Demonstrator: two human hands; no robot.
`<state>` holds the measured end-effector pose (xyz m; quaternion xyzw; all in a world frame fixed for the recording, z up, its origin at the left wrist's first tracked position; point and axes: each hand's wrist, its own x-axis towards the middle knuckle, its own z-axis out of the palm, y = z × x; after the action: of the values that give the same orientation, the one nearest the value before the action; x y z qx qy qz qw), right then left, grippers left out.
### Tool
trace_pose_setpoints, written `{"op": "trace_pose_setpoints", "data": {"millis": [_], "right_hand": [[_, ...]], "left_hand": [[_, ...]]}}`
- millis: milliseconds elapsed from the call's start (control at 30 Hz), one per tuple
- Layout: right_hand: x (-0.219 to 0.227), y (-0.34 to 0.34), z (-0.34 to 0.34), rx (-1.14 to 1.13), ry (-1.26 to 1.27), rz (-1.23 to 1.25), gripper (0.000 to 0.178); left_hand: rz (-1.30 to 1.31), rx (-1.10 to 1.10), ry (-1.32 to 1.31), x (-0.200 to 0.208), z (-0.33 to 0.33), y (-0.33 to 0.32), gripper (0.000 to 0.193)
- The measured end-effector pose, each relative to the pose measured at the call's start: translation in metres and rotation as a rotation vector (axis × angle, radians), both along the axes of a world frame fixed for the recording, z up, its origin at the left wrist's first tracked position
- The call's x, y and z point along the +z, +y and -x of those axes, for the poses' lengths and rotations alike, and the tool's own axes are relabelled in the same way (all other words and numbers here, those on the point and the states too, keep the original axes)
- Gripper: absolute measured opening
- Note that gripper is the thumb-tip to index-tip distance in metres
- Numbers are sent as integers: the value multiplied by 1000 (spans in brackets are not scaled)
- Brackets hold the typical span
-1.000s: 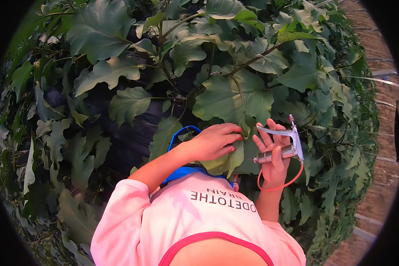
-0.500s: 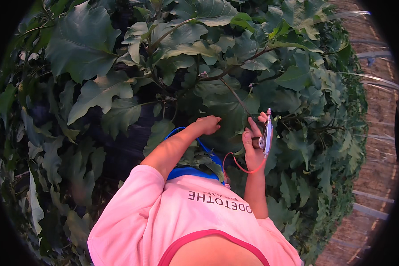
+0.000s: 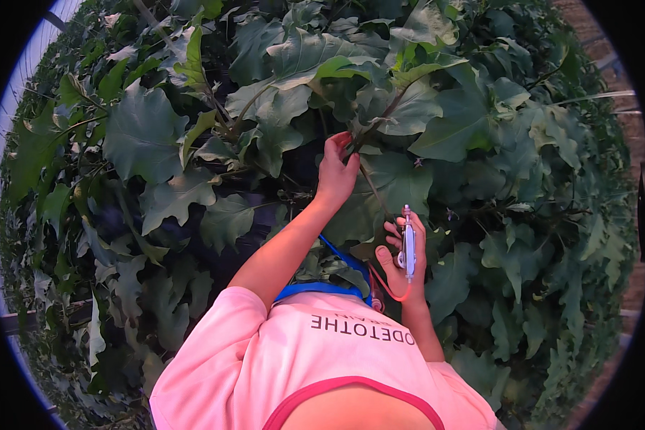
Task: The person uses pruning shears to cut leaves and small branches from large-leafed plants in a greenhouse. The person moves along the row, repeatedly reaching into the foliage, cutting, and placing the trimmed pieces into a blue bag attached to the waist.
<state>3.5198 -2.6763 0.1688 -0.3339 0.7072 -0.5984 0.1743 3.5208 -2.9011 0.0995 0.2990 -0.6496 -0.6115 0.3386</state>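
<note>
My left hand reaches up into a broad-leaved plant, its fingers closed around a dark plant stem below the upper leaves. Lower and to the right, my right hand holds a slim silver hand-held sprayer-like tool upright against its fingers, the thumb held apart from it. From the tool's lower end a thin red hose loops back toward my waist. A thinner stalk runs from near my left hand down toward the right hand. Small purple flowers show among the leaves.
At my waist sits a blue-rimmed container with green leaves in or behind it. Dense foliage surrounds both hands. Brown ground with pale strips lies along the right edge. Dark sheeting shows between leaves.
My left hand has moved up and forward from beside the leaves onto the stem. The right hand has lowered slightly with the tool, its thumb now off it. The view has shifted right-to-left.
</note>
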Motion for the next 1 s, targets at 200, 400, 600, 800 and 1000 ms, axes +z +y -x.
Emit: {"op": "trace_pose_setpoints", "data": {"millis": [200,400,600,800,1000], "right_hand": [[-11,-9,24,-32,-19,47,62],[-13,-47,41,-10,-4,127,58],[-25,-70,32,13,166,101,57],[-22,-77,-2,-74,225,119,57],[-17,-80,-24,-123,333,70,57]], "left_hand": [[216,346,-254,-6,11,18,60],[96,200,543,-3,2,-33,39],[-15,-58,356,99,7,-98,60],[50,-475,-111,103,-7,-128,78],[-236,-292,147,67,-61,-126,33]]}}
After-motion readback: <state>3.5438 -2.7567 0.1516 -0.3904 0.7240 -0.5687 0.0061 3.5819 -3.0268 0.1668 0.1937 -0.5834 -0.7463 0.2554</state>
